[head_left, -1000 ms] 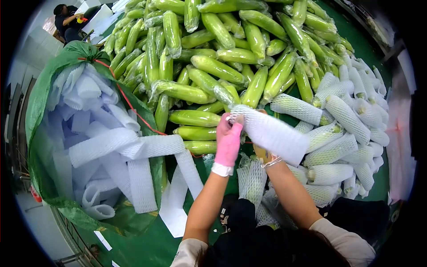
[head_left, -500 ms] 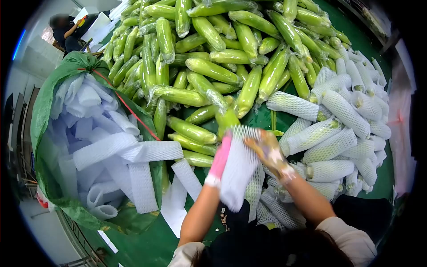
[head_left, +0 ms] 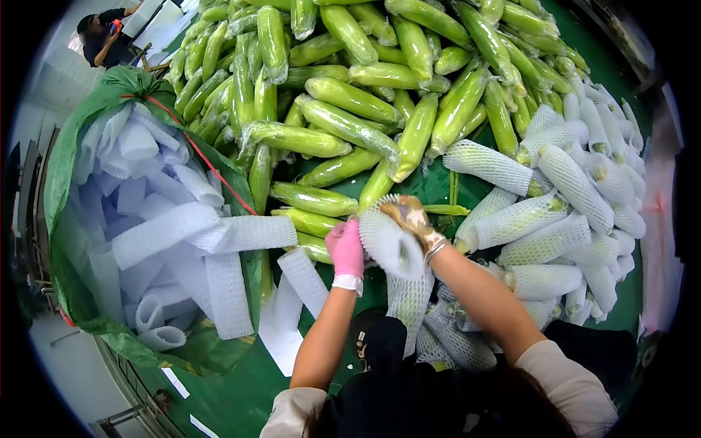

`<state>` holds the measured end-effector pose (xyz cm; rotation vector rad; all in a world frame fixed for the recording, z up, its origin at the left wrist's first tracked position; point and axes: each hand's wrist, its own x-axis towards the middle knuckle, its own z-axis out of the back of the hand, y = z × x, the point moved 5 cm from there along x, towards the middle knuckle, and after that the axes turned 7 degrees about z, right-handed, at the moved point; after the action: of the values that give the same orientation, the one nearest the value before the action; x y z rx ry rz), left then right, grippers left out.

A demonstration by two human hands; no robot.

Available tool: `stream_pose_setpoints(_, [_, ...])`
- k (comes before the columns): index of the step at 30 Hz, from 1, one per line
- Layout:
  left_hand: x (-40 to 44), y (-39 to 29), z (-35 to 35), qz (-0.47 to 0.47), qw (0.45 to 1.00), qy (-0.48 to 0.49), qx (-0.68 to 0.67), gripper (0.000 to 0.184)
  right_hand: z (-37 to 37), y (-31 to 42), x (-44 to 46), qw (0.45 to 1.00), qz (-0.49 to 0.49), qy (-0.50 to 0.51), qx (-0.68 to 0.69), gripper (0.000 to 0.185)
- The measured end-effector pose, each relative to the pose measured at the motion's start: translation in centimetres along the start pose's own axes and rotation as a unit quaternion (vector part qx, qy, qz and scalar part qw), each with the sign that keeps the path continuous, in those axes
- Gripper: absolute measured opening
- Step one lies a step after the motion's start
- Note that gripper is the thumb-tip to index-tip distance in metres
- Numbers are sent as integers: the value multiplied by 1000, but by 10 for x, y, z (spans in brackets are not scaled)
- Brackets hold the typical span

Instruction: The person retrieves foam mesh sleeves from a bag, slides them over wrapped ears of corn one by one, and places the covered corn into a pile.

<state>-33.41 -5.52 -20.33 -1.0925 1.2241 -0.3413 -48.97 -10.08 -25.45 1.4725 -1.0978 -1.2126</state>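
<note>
A white foam net sleeve (head_left: 391,241) sits round the lower end of a long green vegetable (head_left: 377,186), its open end facing me. On the left of the sleeve, my left hand (head_left: 345,248), in a pink glove, is closed with its fingertips at the rim. My right hand (head_left: 407,217), in a stained light glove, grips the sleeve's upper right side. Beyond both hands rises a heap of green vegetables (head_left: 350,98) wrapped in clear film. To the right lie many sleeved vegetables (head_left: 548,237); more are close to my body.
A green sack (head_left: 69,241) of loose foam net sleeves (head_left: 164,233) stands open on the left, some spilling over its edge. White paper (head_left: 281,332) lies on the green surface (head_left: 255,394). At the far upper left is another person (head_left: 106,40).
The sleeve has tilted so its open end shows, and sits higher on the vegetable. My left hand has shifted left and down; my right hand has moved slightly left and up.
</note>
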Motion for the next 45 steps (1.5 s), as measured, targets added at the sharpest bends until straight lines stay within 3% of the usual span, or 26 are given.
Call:
stream_pose_setpoints(3, [16, 6, -4, -194, 957, -68, 205, 31, 5, -31, -7, 986, 4, -22, 165, 16])
stream_pose_setpoints(4, [20, 4, -10, -167, 957, -83, 221, 31, 6, -34, -3, 978, -6, -13, 206, 14])
stream_pose_setpoints(6, [21, -12, -20, -241, 893, -112, 362, 28, 5, -30, 9, 991, -37, 27, 123, 21])
stream_pose_setpoints(9, [9, 2, -37, -139, 951, -7, 275, 22, 6, 3, -16, 989, -105, 75, 72, 29])
stream_pose_setpoints(10, [1, 4, -43, -134, 948, -18, 288, 22, 16, 24, -23, 987, -34, 157, 1, 32])
stream_pose_setpoints(11, [-7, 10, -51, -190, 953, 12, 235, 22, 38, 48, -34, 946, 139, 263, -129, 35])
stream_pose_setpoints(13, [-49, -12, -67, -184, 945, 114, 246, 24, 79, 102, -74, 792, 371, 384, -297, 42])
stream_pose_setpoints(15, [-86, -45, -45, -218, 948, 105, 208, 19, 75, 181, -90, 904, -113, 322, -257, 54])
stream_pose_setpoints(18, [-99, -71, 51, -343, 874, -174, 295, 35, 139, 202, -138, 761, -84, 310, -564, 59])
stream_pose_setpoints(19, [-96, -73, 82, -369, 836, -250, 321, 38, 150, 207, -150, 738, -187, 260, -594, 60])
stream_pose_setpoints(20, [-94, -70, 108, -391, 790, -326, 342, 41, 147, 206, -154, 738, -185, 260, -595, 60])
stream_pose_setpoints(21, [-90, -58, 129, -392, 790, -328, 338, 41, 140, 214, -153, 665, -89, 245, -700, 61])
stream_pose_setpoints(22, [-77, -34, 148, -276, 847, -271, 364, 37, 131, 222, -153, 574, 7, 224, -787, 63])
stream_pose_setpoints(23, [-69, -15, 157, -155, 887, -206, 383, 34, 118, 218, -142, 573, 63, 232, -783, 64])
stream_pose_setpoints(25, [-75, -25, 148, -120, 936, -124, 308, 30, 66, 207, -118, 580, 156, 279, -749, 60])
stream_pose_setpoints(26, [-81, -36, 138, -81, 968, -42, 235, 26, 32, 210, -112, 637, 138, 297, -698, 64])
stream_pose_setpoints(28, [-99, -73, 103, -108, 975, 14, 195, 19, -22, 202, -95, 838, 120, 316, -429, 74])
stream_pose_setpoints(32, [-75, -92, 48, -12, 953, 241, 186, 22, -70, 162, -55, 933, 236, 239, -126, 66])
stream_pose_setpoints(33, [-64, -99, 37, -31, 959, 249, 129, 22, -60, 150, -42, 970, 140, 176, -87, 57])
stream_pose_setpoints(34, [-52, -103, 26, -46, 963, 257, 72, 22, -47, 154, -32, 960, 208, 94, -163, 48])
stream_pose_setpoints(36, [-21, -99, -5, -66, 958, 268, -79, 26, -29, 131, -2, 988, 92, 124, 26, 40])
stream_pose_setpoints(38, [-11, -97, -52, -90, 942, 323, -22, 33, -22, 128, 0, 910, -33, 86, 405, 20])
stream_pose_setpoints(40, [3, -88, -88, -122, 919, 370, 57, 36, -2, 129, -5, 913, -51, -14, 405, 16])
stream_pose_setpoints(42, [8, -93, -125, -115, 915, 363, 133, 36, 20, 139, 7, 984, 150, -2, 95, 21])
stream_pose_setpoints(43, [5, -94, -138, -78, 926, 358, 95, 33, 31, 144, 10, 969, 236, -40, -54, 24])
stream_pose_setpoints(45, [24, -83, -171, -66, 928, 364, -43, 23, 66, 93, 35, 926, 149, -160, 308, 34])
